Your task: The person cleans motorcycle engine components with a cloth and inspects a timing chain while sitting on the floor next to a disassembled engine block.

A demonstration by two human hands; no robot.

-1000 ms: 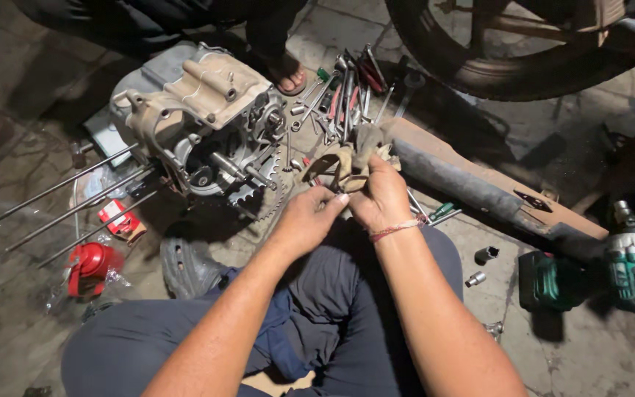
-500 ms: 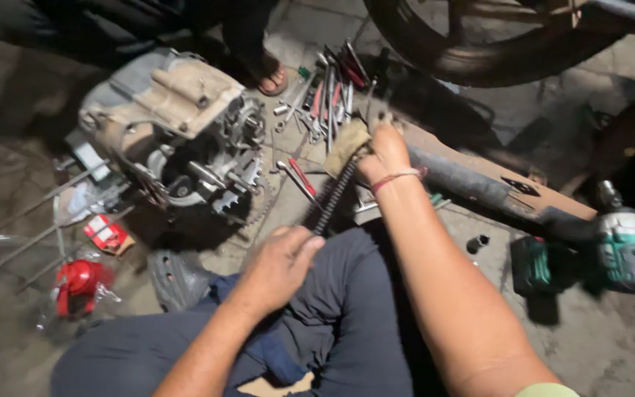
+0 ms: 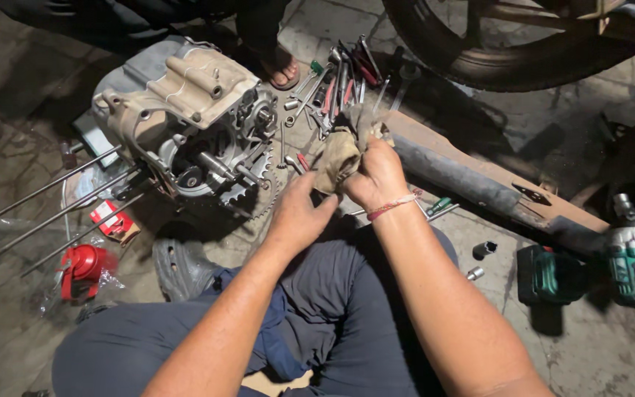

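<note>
Red stuff sits at the far left: a small red and white carton [image 3: 114,220] lying flat on the floor, and just below it a red plastic container [image 3: 82,269] on crinkly clear wrap. A few long steel rods [image 3: 45,190] run diagonally from the lower left up toward the engine. Next over is the grey engine case [image 3: 185,110], dirty, lying on the concrete floor [image 3: 9,103] with a toothed sprocket [image 3: 253,192] hanging off its lower right side.

Middle of the shot is the person's lap in dark trousers. The left hand [image 3: 297,217] is curled with its fingers at the lower edge of a tan, greasy rag [image 3: 341,153]; can't tell if it's actually pinching anything. The right hand [image 3: 378,175] is closed on the rag, bunching it up just above the knees. The rag's long axis runs from lower left to upper right, its loose end pointing up toward the pile of wrenches and pliers [image 3: 339,81].

Right of that, a rusty exhaust pipe [image 3: 472,180] slants down to the right, a tyre [image 3: 494,62] sits up top, and a green and grey impact driver [image 3: 626,261] lies at the far right edge.
</note>
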